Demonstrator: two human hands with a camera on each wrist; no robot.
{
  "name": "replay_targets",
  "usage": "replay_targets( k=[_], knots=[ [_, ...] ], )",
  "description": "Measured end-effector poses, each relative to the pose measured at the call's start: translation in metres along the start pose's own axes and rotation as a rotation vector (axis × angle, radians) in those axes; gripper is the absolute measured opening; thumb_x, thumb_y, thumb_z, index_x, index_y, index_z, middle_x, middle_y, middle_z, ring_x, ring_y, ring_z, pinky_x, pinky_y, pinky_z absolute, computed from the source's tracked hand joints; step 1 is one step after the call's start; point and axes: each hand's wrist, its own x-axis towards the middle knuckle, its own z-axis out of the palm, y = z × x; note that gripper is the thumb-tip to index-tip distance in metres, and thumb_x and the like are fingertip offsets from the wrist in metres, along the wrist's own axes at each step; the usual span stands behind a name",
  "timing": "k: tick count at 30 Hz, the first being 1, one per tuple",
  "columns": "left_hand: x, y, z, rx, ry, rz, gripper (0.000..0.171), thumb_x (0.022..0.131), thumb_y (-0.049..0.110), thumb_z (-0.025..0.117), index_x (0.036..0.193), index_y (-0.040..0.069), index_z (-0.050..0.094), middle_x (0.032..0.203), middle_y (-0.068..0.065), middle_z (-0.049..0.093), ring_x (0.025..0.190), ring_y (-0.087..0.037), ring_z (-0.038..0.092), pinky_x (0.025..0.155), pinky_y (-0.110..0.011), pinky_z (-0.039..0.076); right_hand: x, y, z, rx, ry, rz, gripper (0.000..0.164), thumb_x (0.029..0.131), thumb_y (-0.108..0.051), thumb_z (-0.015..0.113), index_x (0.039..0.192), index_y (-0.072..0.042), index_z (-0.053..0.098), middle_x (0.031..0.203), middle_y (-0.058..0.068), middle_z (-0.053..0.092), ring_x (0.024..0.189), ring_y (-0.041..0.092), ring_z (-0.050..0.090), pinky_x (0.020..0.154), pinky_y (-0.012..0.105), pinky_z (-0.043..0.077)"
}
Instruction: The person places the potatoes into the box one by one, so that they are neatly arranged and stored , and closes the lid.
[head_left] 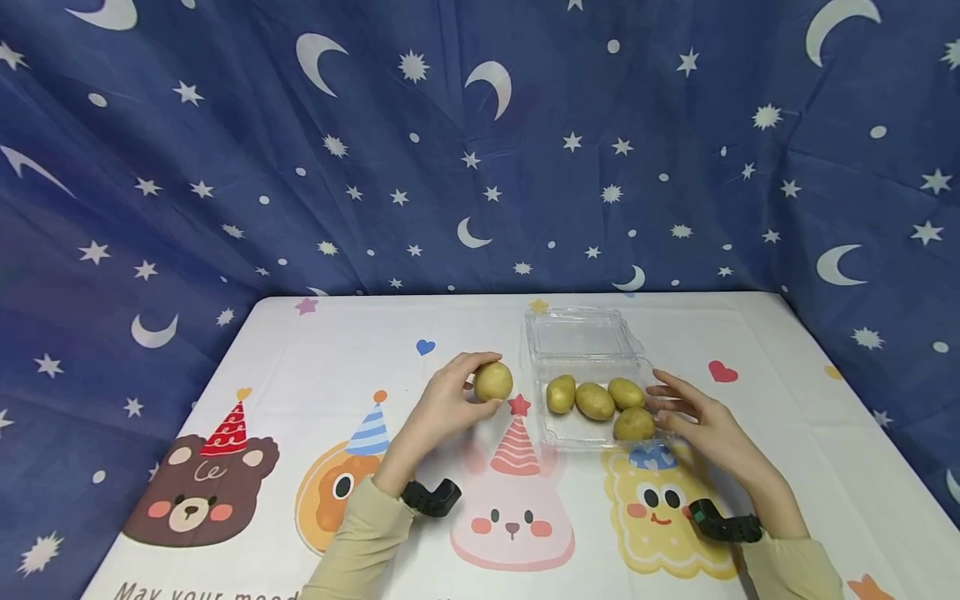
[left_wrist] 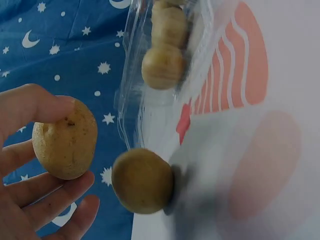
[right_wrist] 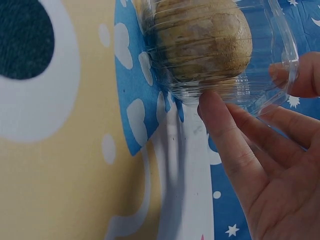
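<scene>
My left hand grips a potato between thumb and fingers, left of a clear plastic clamshell box. In the left wrist view a second loose potato sits on the table below the held one; the head view does not show it separately. Several potatoes lie inside the box's base, and its lid is folded back. Against the box's right side rests my right hand, its fingers loosely extended. Thumb and fingertips touch the clear wall and rim in the right wrist view.
A white tablecloth with cartoon animals covers the table. Behind and beside it hangs a blue curtain printed with moons and stars. Black wrist bands sit on both forearms.
</scene>
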Motion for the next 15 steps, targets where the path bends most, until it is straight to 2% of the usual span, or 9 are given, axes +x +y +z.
replay_targets(
  k=[4, 8, 11, 15],
  knots=[
    [0.000, 0.007, 0.001, 0.005, -0.016, 0.018, 0.058, 0.075, 0.012, 0.079, 0.129, 0.014, 0.057, 0.120, -0.006, 0.062, 0.100, -0.020, 0.061, 0.085, -0.039, 0.055, 0.001, 0.000, 0.000, -0.004, -0.004, 0.013, 0.062, 0.094, -0.017, 0.061, 0.148, -0.007, 0.034, 0.132, 0.021, 0.056, 0.105, -0.012, 0.055, 0.083, 0.008, 0.046],
    [0.002, 0.011, 0.005, 0.025, -0.028, 0.040, 0.058, 0.075, 0.014, 0.079, 0.129, 0.015, 0.057, 0.121, -0.005, 0.062, 0.100, -0.019, 0.061, 0.085, -0.036, 0.054, 0.003, -0.001, 0.001, -0.014, -0.002, 0.019, 0.061, 0.094, -0.016, 0.060, 0.149, -0.008, 0.034, 0.132, 0.020, 0.057, 0.113, 0.014, 0.063, 0.084, 0.008, 0.045],
    [0.005, 0.016, 0.010, 0.044, -0.045, 0.061, 0.058, 0.075, 0.015, 0.079, 0.129, 0.016, 0.057, 0.122, -0.003, 0.062, 0.102, -0.018, 0.061, 0.086, -0.033, 0.053, 0.003, -0.001, 0.000, -0.023, -0.003, 0.027, 0.061, 0.094, -0.016, 0.060, 0.149, -0.007, 0.033, 0.132, 0.021, 0.056, 0.116, 0.035, 0.060, 0.085, 0.008, 0.044],
    [0.008, 0.026, 0.017, 0.046, -0.079, 0.093, 0.058, 0.076, 0.015, 0.079, 0.129, 0.016, 0.057, 0.123, -0.003, 0.062, 0.099, -0.017, 0.060, 0.084, -0.034, 0.053, 0.001, 0.000, -0.001, -0.029, -0.003, 0.036, 0.061, 0.094, -0.016, 0.059, 0.149, -0.006, 0.033, 0.132, 0.021, 0.056, 0.117, 0.041, 0.058, 0.084, 0.008, 0.044]
  ],
)
